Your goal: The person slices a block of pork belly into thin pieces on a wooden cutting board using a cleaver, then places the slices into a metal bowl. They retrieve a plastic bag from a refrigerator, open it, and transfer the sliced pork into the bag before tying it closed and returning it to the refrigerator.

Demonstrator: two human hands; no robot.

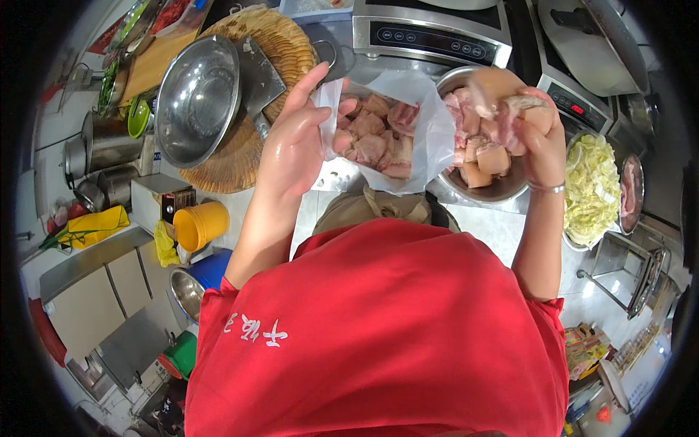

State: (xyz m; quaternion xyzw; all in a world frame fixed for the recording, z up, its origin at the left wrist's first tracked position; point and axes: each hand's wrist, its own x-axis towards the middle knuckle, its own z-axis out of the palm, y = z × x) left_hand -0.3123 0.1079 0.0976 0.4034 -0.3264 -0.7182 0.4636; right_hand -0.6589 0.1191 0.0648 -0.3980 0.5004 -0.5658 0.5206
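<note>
My left hand (297,147) holds the rim of a clear plastic bag (434,136), its fingers tucked inside the mouth and its thumb outside. Chunks of raw meat (371,134) with skin on fill much of the bag. On the right, my right hand (540,142) grips several pieces of raw meat (508,117), partly blurred, above a steel bowl (489,195). More skin-on meat chunks (491,158) lie in that bowl, which stands right beside the bag.
Left of the bag, a steel basin (199,104) and a cleaver (262,76) rest on a round wooden chopping block (229,175). Induction cookers (431,41) line the back. Shredded cabbage (592,191) fills a bowl at right, near a plate of meat (631,191). A yellow bucket (199,224) stands lower left.
</note>
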